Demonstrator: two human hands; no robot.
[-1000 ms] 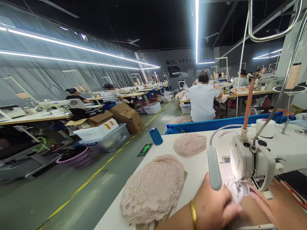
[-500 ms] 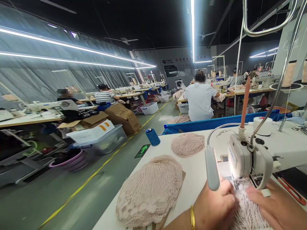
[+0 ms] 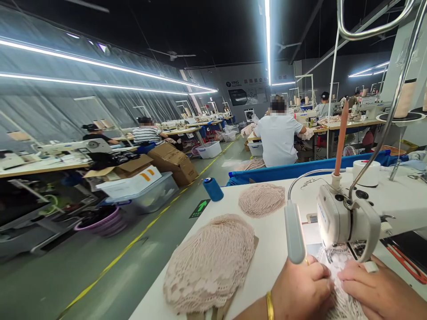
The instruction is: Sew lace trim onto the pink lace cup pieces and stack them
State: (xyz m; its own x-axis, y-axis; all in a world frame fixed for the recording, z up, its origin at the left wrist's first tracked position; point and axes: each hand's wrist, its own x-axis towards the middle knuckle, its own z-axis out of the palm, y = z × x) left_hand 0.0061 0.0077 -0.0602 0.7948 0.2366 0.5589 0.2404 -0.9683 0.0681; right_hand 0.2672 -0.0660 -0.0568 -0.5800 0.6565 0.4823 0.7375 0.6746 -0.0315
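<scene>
At the bottom right, both my hands press a pale lace piece point(image 3: 336, 284) on the white table point(image 3: 273, 235), just under the needle of a white sewing machine point(image 3: 347, 218). My left hand point(image 3: 303, 291), with a gold bangle on the wrist, has its fingers curled on the lace's left side. My right hand point(image 3: 380, 291) lies on its right side with fingers together. A grey lamp head point(image 3: 293, 231) hangs just above my left hand.
A big stack of pink lace pieces point(image 3: 210, 262) lies left of my hands and a smaller stack point(image 3: 262, 199) farther back. A blue thread cone point(image 3: 212, 189) stands at the table edge. Other people sit sewing ahead. Boxes and bins line the aisle on the left.
My hands have shifted slightly on the lace under the needle, and the lace has slid a little toward me. The camera view has drifted slightly.
</scene>
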